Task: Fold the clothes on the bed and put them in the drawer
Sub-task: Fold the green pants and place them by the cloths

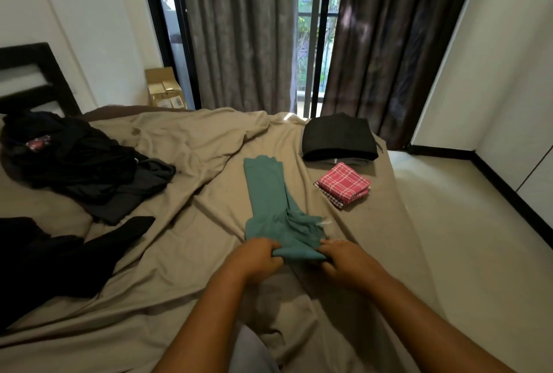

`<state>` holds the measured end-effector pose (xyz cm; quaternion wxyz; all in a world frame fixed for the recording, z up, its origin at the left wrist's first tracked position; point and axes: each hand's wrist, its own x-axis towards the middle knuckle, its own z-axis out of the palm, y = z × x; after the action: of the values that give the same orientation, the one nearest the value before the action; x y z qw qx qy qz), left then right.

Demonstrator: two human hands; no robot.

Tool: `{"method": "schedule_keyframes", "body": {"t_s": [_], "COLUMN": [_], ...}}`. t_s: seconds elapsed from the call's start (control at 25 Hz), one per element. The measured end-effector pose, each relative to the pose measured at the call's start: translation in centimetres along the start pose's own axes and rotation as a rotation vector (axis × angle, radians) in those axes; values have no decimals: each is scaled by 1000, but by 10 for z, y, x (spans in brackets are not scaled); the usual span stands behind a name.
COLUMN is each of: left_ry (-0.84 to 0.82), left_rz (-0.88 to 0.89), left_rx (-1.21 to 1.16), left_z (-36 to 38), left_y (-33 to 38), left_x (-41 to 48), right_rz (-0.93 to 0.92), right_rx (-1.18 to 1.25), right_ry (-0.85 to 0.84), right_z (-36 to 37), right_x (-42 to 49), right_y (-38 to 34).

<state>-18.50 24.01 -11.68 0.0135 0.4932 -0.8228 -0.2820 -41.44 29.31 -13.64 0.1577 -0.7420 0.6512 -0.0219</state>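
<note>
Both forearms reach in from the lower edge, and the 2 hands meet at the near end of the teal garment [273, 202]. The left hand [258, 256] curls its fingers over the left corner of the hem and the right hand [343, 259] pinches the right corner. The garment lies on the tan sheet [179, 288] of the bed, already narrowed into a long strip running away from the person, so the step in hand appears to be the crosswise fold. To the near left a black garment [74, 253] sprawls unfolded. Just right of the teal strip sits a small folded stack of pink checked cloths [344, 181], and beyond it, near the far right corner of the bed, a folded black garment [338, 136]. At the far left lies a loose dark heap of clothes [74, 157]. By this evidence the task is judged under half done: 2 folded lots, 1 piece in progress, at least 2 lots unfolded, and nothing stored, since no drawer is in view. The sheet is rumpled into long ridges. Beyond the bed stand a dark headboard [28, 79] at left, a cardboard box [164, 89] against the white wall, grey curtains [239, 31] parted over a barred window [311, 31], and a pale glossy floor [449, 217] at right.
</note>
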Motion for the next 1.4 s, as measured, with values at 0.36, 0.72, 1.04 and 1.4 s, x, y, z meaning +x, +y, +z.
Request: {"method": "schedule_keyframes", "body": {"t_s": [0.36,0.72,1.04,1.4], "left_ry": [452,537,699,582], "left_rz": [-118,-340,-552,-461], "left_rx": [-1033,-945,-657,-599], "left_z": [-52,-44,0,-11], "left_y": [27,-28,-64,-70], "left_x": [-10,111,175,183], "right_rz": [122,230,375,440], "right_rx": [968,934,645,911], "right_ry": [348,488,400,425], "right_z": [-91,-76,21,17], "right_x": [-3,178,220,217], "right_y": [-30,-4,34,27]}}
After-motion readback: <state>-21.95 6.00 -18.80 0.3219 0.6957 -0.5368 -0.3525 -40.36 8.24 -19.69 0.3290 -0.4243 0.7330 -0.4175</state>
